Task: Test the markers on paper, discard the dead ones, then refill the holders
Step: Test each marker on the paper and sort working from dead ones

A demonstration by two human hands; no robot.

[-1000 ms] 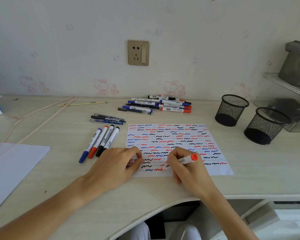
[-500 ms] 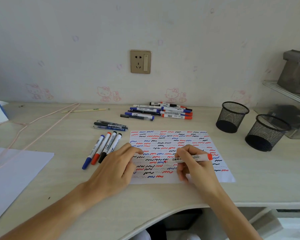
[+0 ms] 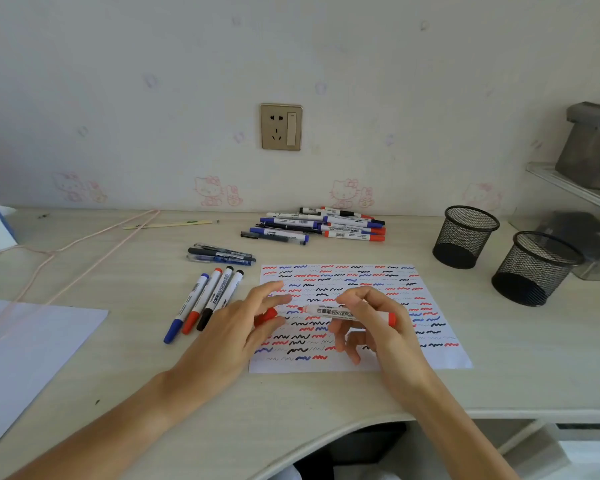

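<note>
My right hand [image 3: 378, 327] holds a red whiteboard marker [image 3: 333, 311] level above the test paper [image 3: 440, 355], its uncapped tip pointing left. My left hand [image 3: 236, 330] holds the marker's red cap [image 3: 266, 315] between thumb and fingers, a short gap from the tip. The paper is covered with red, blue and black squiggles. Several markers [image 3: 205, 303] lie in a row left of the paper. A pile of markers [image 3: 323, 225] sits at the back near the wall. Two black mesh holders [image 3: 465, 237] [image 3: 534, 268] stand at the right, both with nothing visible inside.
Three dark pens [image 3: 222, 256] lie behind the marker row. A white sheet [image 3: 21, 358] covers the desk's left front. A pink cord [image 3: 84, 244] and a pencil [image 3: 168, 224] lie at back left. A clear shelf with a grey object [image 3: 589, 147] stands at far right.
My right hand lifted the red marker off the paper and turned it level. My left hand rose from the paper with the red cap and now sits close to the tip.
</note>
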